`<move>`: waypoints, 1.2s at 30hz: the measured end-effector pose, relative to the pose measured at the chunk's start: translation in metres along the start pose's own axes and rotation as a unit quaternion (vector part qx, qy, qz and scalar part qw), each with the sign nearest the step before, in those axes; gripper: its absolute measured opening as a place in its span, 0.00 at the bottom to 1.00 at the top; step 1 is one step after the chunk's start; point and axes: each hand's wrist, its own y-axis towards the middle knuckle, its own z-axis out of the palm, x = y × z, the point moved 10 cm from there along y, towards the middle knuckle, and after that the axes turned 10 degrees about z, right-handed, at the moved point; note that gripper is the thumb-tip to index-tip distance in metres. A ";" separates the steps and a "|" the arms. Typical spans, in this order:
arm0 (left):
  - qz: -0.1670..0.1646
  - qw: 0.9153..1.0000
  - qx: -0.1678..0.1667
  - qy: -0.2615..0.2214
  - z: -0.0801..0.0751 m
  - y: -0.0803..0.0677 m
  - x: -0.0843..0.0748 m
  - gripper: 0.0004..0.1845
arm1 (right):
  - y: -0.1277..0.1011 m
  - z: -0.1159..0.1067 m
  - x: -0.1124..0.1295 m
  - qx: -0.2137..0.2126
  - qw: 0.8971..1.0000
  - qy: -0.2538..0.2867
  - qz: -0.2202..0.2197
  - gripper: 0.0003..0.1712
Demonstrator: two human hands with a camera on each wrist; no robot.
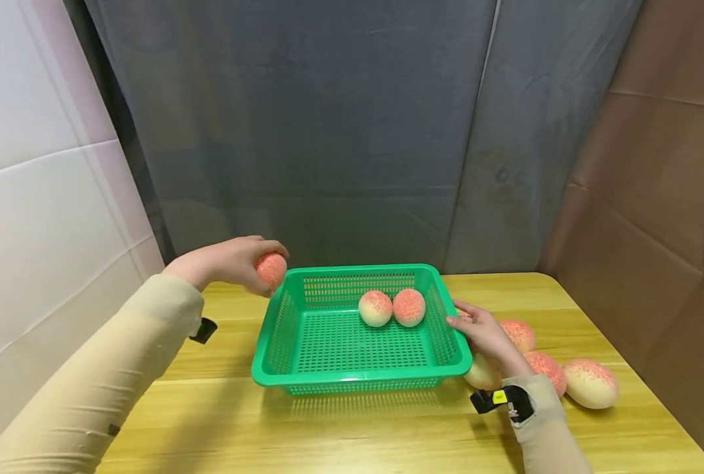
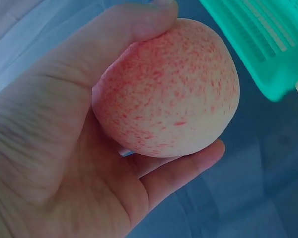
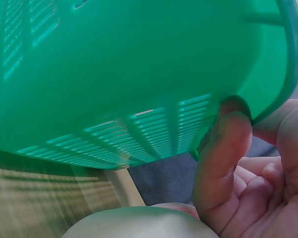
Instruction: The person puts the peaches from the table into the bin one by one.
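Note:
My left hand (image 1: 233, 260) holds a pink-speckled peach (image 1: 271, 270) at the back left corner of a green plastic basket (image 1: 360, 378). The left wrist view shows the thumb over this peach (image 2: 169, 89) and fingers beneath it, with the basket's corner (image 2: 273, 89) close by. On the basket's right side, my right hand (image 1: 488, 336) grips the rim; a finger hooks at the edge in the right wrist view. Inside the basket, two peaches, one paler (image 1: 375, 308) and one pinker (image 1: 409, 307), sit side by side toward the back right.
Several more peaches lie on the wooden table (image 1: 352, 434) around the right hand, including a pale one (image 1: 482, 374) beside the basket and another (image 1: 591, 383) farthest right. A grey curtain (image 1: 304, 131) hangs behind, with white and brown fabric at the sides.

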 end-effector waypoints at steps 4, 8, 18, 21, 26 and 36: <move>0.008 1.000 0.004 -0.011 0.005 0.027 -0.007 0.36 | 0.000 0.001 0.001 0.001 1.000 0.005 -0.003 0.37; 0.015 1.000 -0.002 -0.015 0.014 0.053 -0.010 0.36 | 0.000 0.000 0.000 -0.005 1.000 0.002 -0.004 0.37; -0.001 1.000 0.015 -0.006 0.053 0.090 -0.004 0.36 | 0.000 -0.001 -0.004 -0.009 1.000 0.000 -0.005 0.37; 0.009 1.000 0.020 -0.008 0.069 0.098 -0.004 0.38 | 0.000 0.000 -0.005 -0.008 1.000 -0.003 -0.008 0.37; 0.007 0.999 0.022 -0.029 0.091 0.105 -0.002 0.40 | 0.001 0.003 -0.006 -0.007 1.000 0.001 -0.003 0.37; 0.014 0.999 0.040 -0.024 0.124 0.109 -0.004 0.38 | 0.002 0.003 -0.005 -0.004 1.000 0.002 -0.005 0.38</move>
